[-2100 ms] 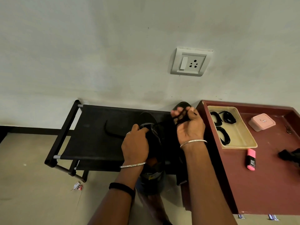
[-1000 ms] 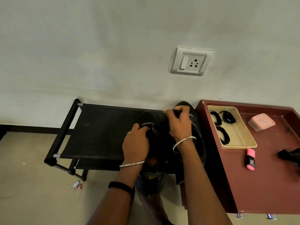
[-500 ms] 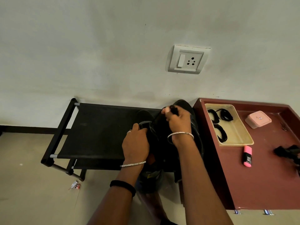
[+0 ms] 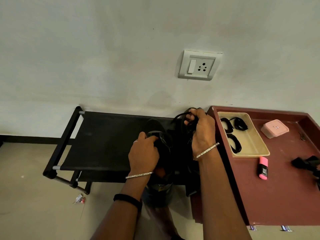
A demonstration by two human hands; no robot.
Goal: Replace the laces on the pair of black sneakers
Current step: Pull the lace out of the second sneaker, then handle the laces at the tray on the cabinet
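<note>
Left hand (image 4: 143,153) grips the sneaker (image 4: 155,126) at its opening. Right hand (image 4: 202,134), right of the sneaker, clutches the bunched lace (image 4: 178,116).

The right hand (image 4: 201,134) hides much of one sneaker (image 4: 182,135); a dark object (image 4: 305,162) is cropped.

Nothing legible; the label on the pink highlighter (image 4: 263,168) is too blurred.

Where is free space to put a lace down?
The left half of the rack, from its frame to the left hand, is bare. So is the table nearer than the highlighter. Crowded: around the sneakers and the tray.
</note>
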